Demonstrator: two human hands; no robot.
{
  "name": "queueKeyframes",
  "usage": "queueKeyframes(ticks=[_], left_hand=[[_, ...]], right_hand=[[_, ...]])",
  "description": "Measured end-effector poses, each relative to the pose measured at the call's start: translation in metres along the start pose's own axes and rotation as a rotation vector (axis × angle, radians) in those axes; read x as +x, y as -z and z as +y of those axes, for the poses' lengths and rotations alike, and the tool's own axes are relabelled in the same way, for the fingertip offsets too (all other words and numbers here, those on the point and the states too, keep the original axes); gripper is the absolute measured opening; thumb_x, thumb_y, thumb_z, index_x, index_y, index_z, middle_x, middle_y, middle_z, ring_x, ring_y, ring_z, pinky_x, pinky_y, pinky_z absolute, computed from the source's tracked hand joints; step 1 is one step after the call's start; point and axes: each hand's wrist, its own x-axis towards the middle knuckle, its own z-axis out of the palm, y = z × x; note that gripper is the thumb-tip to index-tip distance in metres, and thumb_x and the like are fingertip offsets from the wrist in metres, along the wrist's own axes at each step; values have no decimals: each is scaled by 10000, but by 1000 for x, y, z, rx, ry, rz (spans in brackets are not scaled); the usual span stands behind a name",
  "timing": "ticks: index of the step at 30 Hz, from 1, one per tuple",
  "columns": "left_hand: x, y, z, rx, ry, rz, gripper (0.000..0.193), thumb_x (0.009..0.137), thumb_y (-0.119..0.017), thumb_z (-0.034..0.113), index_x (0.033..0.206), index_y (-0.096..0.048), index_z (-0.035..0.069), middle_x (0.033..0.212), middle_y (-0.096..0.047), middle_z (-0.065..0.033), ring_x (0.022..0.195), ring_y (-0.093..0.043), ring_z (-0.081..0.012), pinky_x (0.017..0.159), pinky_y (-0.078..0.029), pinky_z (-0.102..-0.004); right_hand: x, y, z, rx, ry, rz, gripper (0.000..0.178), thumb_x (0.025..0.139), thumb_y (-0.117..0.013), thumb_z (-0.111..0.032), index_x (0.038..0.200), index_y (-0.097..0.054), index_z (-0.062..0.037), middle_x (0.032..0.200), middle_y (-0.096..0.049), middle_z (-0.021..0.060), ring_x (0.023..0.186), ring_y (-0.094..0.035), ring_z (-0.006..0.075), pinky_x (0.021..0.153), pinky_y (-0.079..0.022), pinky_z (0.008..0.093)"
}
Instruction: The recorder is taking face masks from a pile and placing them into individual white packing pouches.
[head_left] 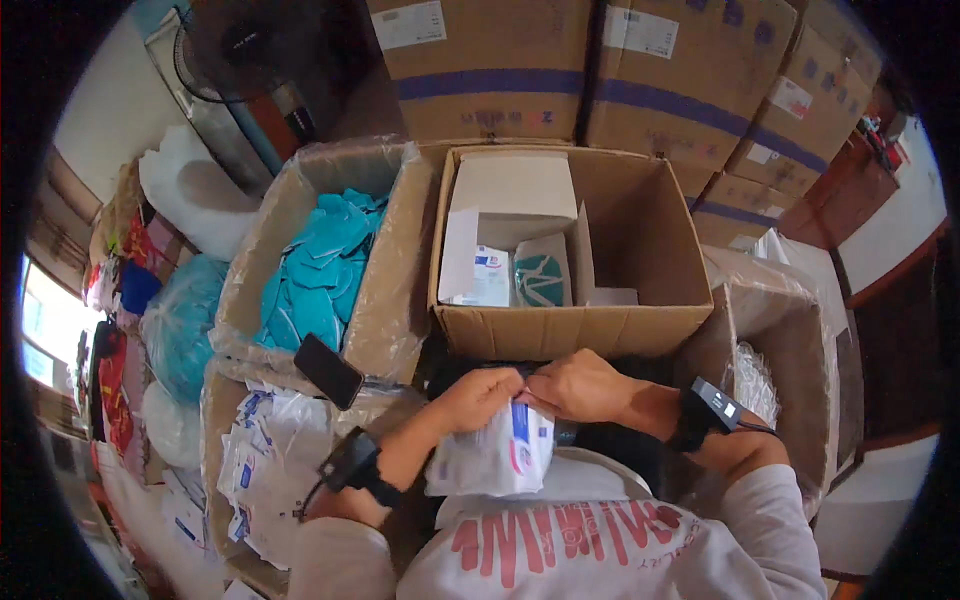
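Observation:
Both hands meet in front of my chest at the top edge of a white plastic packet (500,455) with blue and pink print. My left hand (478,397) is closed, its fingers pinching the packet's upper edge. Right beside it, my right hand (580,388) is also closed on that edge, thumb and fingertips close to the left ones. The packet hangs below the fingers, bulging a little; what is inside cannot be seen. Just beyond the hands stands an open cardboard carton (560,330), which holds white inner boxes (515,185) and a teal piece with white straps (541,280).
Left of the carton, a plastic-lined box holds teal folded pieces (325,265). A dark phone (329,371) rests on its near edge, above a box of flat white printed packets (265,480). At right, another box holds clear-white strands (755,385). Large sealed cartons (490,85) stand behind.

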Motion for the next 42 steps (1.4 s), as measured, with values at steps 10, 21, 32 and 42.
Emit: queueKeyframes(ticks=[10, 21, 32, 42], left_hand=[[26, 23, -84, 94, 64, 621, 317, 911, -416, 271, 917, -567, -8, 818, -594, -142, 782, -574, -215, 707, -438, -314], [15, 48, 17, 417, -139, 753, 238, 904, -421, 211, 830, -520, 8, 683, -524, -197, 638, -542, -361, 559, -413, -367], [13, 27, 22, 408, -353, 786, 204, 893, -450, 186, 829, -546, 19, 725, -592, -144, 655, -588, -316, 585, -459, -356], [11, 34, 8, 527, -235, 926, 212, 889, -451, 203, 867, -557, 22, 729, -573, -185, 671, -573, -365, 576, -446, -396]], right_hand=[[-11, 2, -32, -45, 231, 149, 193, 769, -555, -246, 720, -513, -64, 651, -552, 87, 605, -580, 267, 539, -471, 369], [-24, 37, -16, 392, -337, 280, 220, 844, -528, -258, 883, -575, -47, 836, -583, 137, 788, -565, 337, 676, -458, 398], [24, 8, -10, 510, -248, 387, 125, 807, -606, -141, 847, -563, -30, 829, -535, 80, 753, -552, 184, 642, -450, 295], [20, 42, 26, 1744, -462, 883, 225, 887, -504, -301, 986, -510, -99, 921, -533, -1, 855, -516, 116, 748, -457, 298]])
